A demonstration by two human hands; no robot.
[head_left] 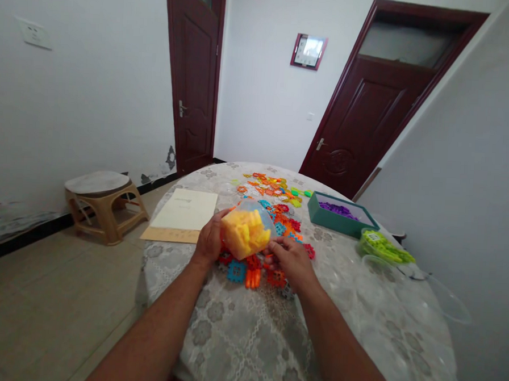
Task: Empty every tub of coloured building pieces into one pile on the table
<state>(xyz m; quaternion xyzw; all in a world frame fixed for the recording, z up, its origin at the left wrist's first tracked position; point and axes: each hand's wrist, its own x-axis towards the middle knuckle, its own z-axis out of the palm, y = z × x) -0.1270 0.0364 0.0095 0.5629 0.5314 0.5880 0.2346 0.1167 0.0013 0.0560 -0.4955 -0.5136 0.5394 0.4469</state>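
Note:
Above the table I hold a clear plastic container [247, 233] of yellow plastic pieces, tilted toward me. My left hand [210, 237] is closed around its left side. The fingers of my right hand [290, 259] are bent and pinch at its lower right corner. Beneath and behind the container lie loose building pieces in red, orange and blue. Among them are a blue square piece [236, 271] and an orange piece [252, 278] near my left wrist. Part of the pile is hidden by the container and my hands.
To the right stand a green box [333, 221] of purple pieces and a clear tub of lime-green pieces [386, 247], with a transparent lid [448, 298] beside it. Cream paper [187, 210] lies left. More orange and yellow pieces [269, 185] spread farther back. A stool [104, 208] stands on the floor.

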